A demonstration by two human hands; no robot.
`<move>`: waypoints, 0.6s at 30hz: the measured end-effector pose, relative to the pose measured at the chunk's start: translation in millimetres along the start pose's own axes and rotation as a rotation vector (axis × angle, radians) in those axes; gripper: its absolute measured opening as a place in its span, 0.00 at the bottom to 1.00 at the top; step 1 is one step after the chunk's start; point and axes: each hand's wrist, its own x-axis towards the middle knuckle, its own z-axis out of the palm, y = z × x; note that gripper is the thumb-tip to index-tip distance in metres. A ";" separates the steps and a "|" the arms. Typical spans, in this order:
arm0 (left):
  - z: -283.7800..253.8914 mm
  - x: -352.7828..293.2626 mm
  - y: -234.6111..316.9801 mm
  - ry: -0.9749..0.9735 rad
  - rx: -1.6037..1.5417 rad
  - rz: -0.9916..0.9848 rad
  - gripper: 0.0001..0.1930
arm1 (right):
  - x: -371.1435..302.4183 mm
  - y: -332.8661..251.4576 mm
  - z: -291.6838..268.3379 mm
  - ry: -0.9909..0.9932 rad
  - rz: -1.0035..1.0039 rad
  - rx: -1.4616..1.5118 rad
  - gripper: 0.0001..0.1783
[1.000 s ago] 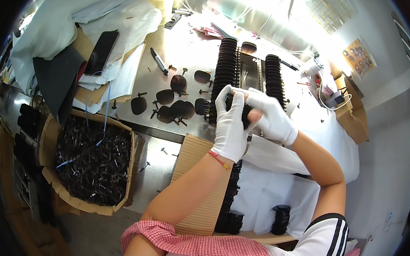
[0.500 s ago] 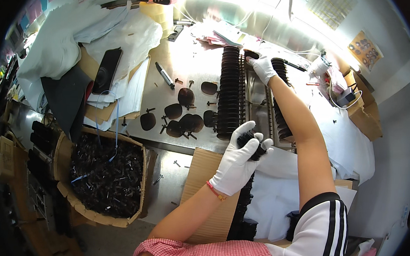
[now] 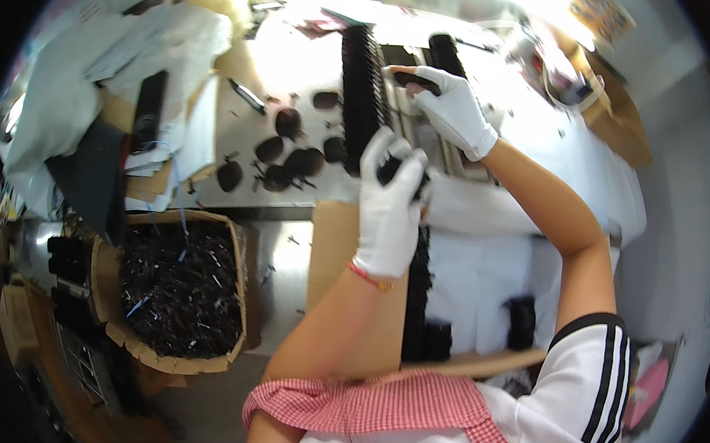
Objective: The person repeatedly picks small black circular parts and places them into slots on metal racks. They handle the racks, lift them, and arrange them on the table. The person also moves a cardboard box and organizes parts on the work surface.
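My right hand (image 3: 461, 118), in a white glove with some bare fingertips, pinches a dark oval sunglass lens (image 3: 418, 79) above the metal rack. In my left hand (image 3: 389, 224), also gloved, is a clump of small black parts (image 3: 389, 170); fingers curl over it and hide most of it. Left of the right hand stands a long row of dark lenses (image 3: 361, 82) packed upright in the rack. A second dark row (image 3: 446, 55) lies beyond the right hand. Several loose lenses (image 3: 288, 122) lie on the metal table at the left, with tiny dark pieces among them.
A cardboard box (image 3: 239, 296) full of small black parts stands at the lower left. Papers (image 3: 201, 128), a dark phone (image 3: 148, 112) and a marker (image 3: 247, 96) lie at the left. Cardboard (image 3: 329, 302) and white sheets (image 3: 482, 288) cover the near side. An open carton (image 3: 617, 116) sits far right.
My right hand has drawn back from the rack's far end, bringing a lens nearer. The left hand still grips the black parts, its fingers now close to the lens row. The view has shifted.
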 end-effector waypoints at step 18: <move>-2.4 -103.4 -170.7 -0.251 0.807 -0.666 0.34 | -302.7 9.4 -129.2 -0.495 0.408 -0.667 0.22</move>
